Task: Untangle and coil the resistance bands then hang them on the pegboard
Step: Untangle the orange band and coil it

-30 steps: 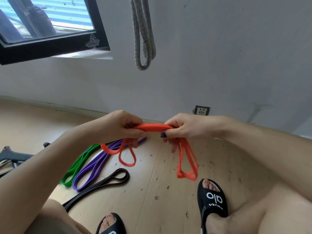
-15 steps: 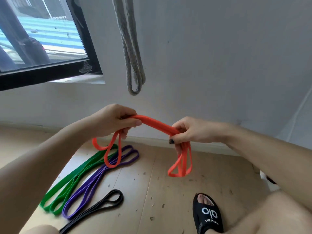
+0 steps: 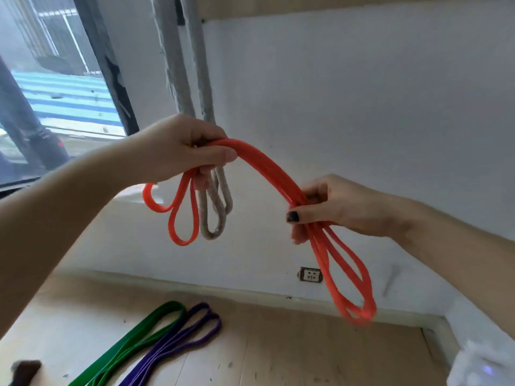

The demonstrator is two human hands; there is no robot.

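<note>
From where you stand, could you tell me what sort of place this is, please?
Probably a bare room at home used for exercise: resistance bands, green and purple, lie on a wooden floor, a grey band hangs by the white wall, beside a window.

green band and purple band cut off below, white object blurred bottom right

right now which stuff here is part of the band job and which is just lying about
Part of the job:
- orange band, gripped by the left hand and right hand
- green band on the floor
- purple band on the floor beside it
- grey band hanging on the wall

Just there:
- wall socket
- window frame
</note>
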